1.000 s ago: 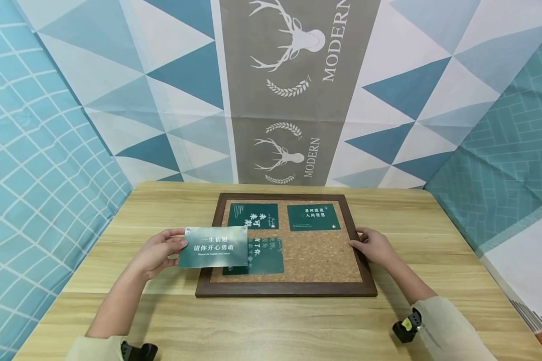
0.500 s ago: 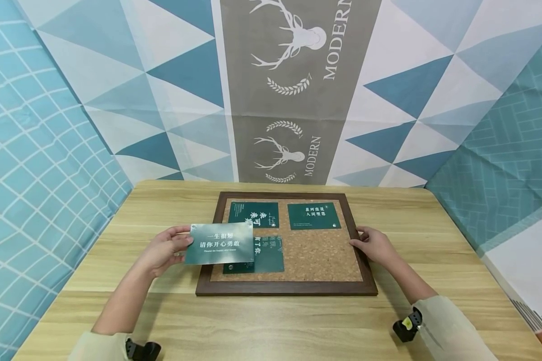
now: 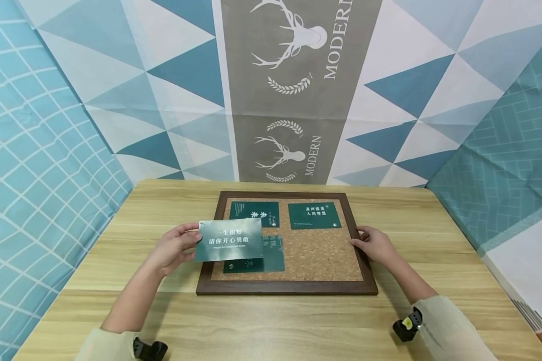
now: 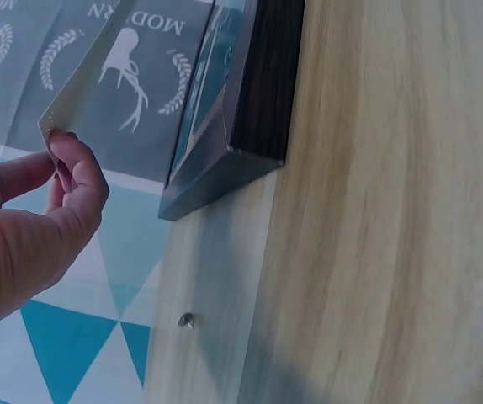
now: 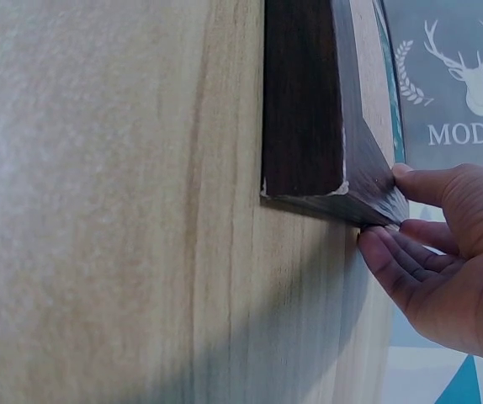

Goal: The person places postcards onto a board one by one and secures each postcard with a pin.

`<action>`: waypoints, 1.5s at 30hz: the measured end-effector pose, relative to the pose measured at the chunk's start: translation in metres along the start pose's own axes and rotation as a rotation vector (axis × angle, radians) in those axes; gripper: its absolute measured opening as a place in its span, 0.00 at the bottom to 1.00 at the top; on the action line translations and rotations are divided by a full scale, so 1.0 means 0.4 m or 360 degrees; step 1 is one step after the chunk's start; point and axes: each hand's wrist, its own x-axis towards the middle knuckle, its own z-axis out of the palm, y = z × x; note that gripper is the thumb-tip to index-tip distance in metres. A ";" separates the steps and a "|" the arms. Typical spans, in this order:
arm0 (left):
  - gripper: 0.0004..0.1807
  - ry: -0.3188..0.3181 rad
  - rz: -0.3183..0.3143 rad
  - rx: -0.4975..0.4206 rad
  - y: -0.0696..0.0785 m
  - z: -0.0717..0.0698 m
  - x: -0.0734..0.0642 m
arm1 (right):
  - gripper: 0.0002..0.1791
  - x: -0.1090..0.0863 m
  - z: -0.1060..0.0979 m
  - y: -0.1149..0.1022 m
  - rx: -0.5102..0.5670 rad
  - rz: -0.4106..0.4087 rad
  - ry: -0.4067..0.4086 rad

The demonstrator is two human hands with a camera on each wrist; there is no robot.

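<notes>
A green card (image 3: 229, 250) with white lettering hangs tilted over the left part of a cork board (image 3: 320, 255). My left hand (image 3: 172, 252) pinches it by its left edge; the left wrist view shows thumb and fingers on the card's pale back. On the cork, a card with sideways print (image 3: 243, 208) lies at upper left and another card (image 3: 313, 220) at upper right. A third card (image 3: 273, 263) at lower left is partly covered by the held one. With thumb above and fingers at the outer side, my right hand (image 3: 375, 244) holds the board's dark wooden frame (image 3: 366, 268).
The board lies on a wood-grain table (image 3: 271, 331) in front of a patterned backdrop (image 3: 282, 100). In the left wrist view a small shiny metal piece (image 4: 187, 321) sits on the table beside the frame's corner. Blue tiled sheeting (image 3: 40, 165) stands at the left.
My left hand has carried the card to the right and slightly away from me, further over the board. My right hand has stayed on the frame.
</notes>
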 end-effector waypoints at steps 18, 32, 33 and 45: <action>0.25 -0.0029 -0.0009 -0.0052 0.004 0.060 0.013 | 0.32 -0.003 0.000 -0.002 0.0008 0.0020 -0.0017; 0.24 -0.0019 0.0003 -0.0026 0.003 0.096 0.030 | 0.32 0.000 0.001 -0.001 0.0000 0.0021 -0.0005; 0.24 -0.0016 0.0001 -0.0022 0.003 0.099 0.031 | 0.32 0.000 0.000 -0.001 0.0000 0.0021 -0.0006; 0.25 -0.0013 -0.0011 -0.0014 0.002 0.134 0.046 | 0.33 -0.001 -0.002 -0.003 0.0000 0.0018 -0.0010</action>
